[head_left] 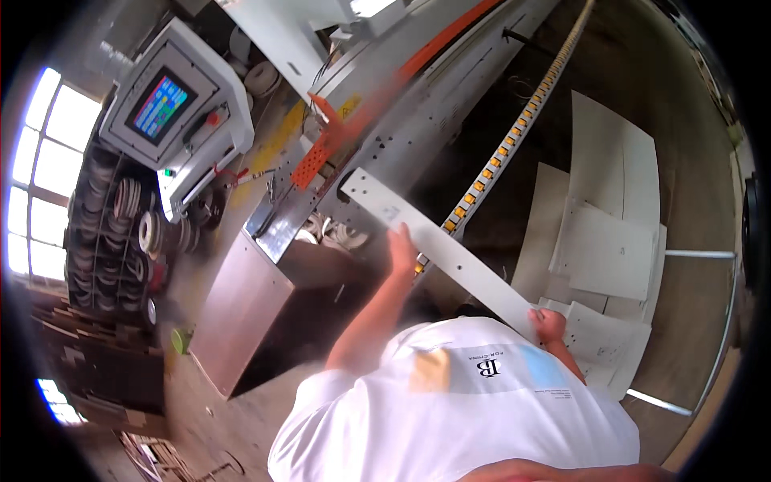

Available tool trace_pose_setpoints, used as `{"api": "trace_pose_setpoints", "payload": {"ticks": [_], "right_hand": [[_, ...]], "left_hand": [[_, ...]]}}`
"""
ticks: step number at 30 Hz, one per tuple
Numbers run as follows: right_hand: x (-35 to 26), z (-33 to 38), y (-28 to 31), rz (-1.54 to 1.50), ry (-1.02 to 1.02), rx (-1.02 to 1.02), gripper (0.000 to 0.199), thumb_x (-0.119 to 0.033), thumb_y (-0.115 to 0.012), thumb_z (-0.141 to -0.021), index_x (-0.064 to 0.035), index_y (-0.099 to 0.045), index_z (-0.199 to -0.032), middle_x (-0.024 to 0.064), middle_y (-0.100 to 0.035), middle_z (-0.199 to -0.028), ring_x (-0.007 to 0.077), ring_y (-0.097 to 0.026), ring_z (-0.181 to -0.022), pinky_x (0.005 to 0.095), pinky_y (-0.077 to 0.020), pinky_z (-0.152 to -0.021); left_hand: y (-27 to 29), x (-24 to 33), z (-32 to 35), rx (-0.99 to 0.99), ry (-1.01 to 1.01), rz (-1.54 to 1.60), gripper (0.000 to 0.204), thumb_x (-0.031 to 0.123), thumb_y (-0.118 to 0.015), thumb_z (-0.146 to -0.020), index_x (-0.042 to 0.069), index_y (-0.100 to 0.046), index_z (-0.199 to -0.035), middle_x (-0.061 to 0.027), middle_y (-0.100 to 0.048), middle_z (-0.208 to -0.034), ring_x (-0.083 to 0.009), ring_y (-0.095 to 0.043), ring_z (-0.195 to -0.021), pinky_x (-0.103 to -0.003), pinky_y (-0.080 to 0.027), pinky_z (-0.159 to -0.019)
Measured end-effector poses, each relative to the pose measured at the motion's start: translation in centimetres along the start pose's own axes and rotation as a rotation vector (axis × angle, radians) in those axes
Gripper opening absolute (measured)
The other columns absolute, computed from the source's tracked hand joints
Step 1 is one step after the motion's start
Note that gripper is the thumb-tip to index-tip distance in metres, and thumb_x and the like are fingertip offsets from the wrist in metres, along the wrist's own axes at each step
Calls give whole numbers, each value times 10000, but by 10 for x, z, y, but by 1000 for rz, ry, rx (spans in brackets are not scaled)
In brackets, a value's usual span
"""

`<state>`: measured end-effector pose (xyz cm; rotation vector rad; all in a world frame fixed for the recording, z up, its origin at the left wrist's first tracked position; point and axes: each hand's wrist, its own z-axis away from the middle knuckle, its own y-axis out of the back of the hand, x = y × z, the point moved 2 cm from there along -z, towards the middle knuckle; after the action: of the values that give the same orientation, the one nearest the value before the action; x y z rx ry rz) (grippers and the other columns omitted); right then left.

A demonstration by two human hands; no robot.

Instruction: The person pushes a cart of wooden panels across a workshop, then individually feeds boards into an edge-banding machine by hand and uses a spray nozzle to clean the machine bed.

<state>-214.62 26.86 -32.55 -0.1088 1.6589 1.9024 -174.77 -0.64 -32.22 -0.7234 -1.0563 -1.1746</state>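
Observation:
A long, narrow white board [459, 255] with several small drilled holes lies slantwise in front of me, running from the machine's edge at upper left to my right side. My left hand [401, 252] grips its near long edge left of the middle, slightly smeared by motion. At the lower right end, my right hand [549, 324] is closed around the board's end, its far fingers hidden beneath. Just past the board runs a rail [491, 167] with a row of yellow rollers, partly covered by the board.
A grey machine with an orange bracket [315, 154] stands ahead on the left, beside a control panel [163, 104] with a lit screen. A metal cabinet [241, 309] is at my left. Stacked white panels [614, 241] lie to the right. Band rolls [150, 233] fill racks at far left.

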Motion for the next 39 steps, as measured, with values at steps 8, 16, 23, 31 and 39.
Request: {"api": "trace_pose_setpoints", "payload": {"ticks": [8,16,23,31,39], "right_hand": [[-66,-60,-25,142,58,-86,601,-634,-645,-861,-66,-595,-672,189,-612,-644,419,-583,-623,506,-466,-628],[-171,-99,-35,24,-19,-342,619,-610,-632,-908,0,-643,-800,218,-669,-763,384,-633,-707,458,-488,-695],[-190,-107,-56,-173,-138,-469,531,-527,-628,-940,-2,-709,-932,197,-697,-810,292,-677,-756,410,-504,-730],[-180,-135,-57,-276,-154,-488,475,-470,-636,-948,-3,-692,-884,134,-658,-739,187,-615,-705,369,-487,-699],[-181,-171,-23,-335,-182,-472,454,-437,-636,-971,7,-689,-896,81,-649,-745,145,-557,-710,349,-470,-686]], "left_hand": [[47,8,-60,79,-49,120,334,267,-575,-1035,27,-546,-1267,-33,-639,-991,-117,-568,-767,-285,-450,-614],[81,0,-157,83,-246,264,745,176,-553,-1036,152,-104,-1629,-63,-643,-1112,-125,-601,-827,-285,-478,-601],[91,16,-166,114,-111,319,782,196,-570,-1028,183,-89,-1644,-73,-660,-1092,-125,-611,-800,-294,-477,-592],[83,42,-165,156,-14,350,763,159,-601,-1005,175,-181,-1642,-67,-709,-1045,-104,-620,-756,-274,-461,-561],[40,73,-172,147,8,429,771,99,-613,-989,147,-198,-1638,-66,-735,-1019,-104,-625,-674,-250,-464,-530]]}}
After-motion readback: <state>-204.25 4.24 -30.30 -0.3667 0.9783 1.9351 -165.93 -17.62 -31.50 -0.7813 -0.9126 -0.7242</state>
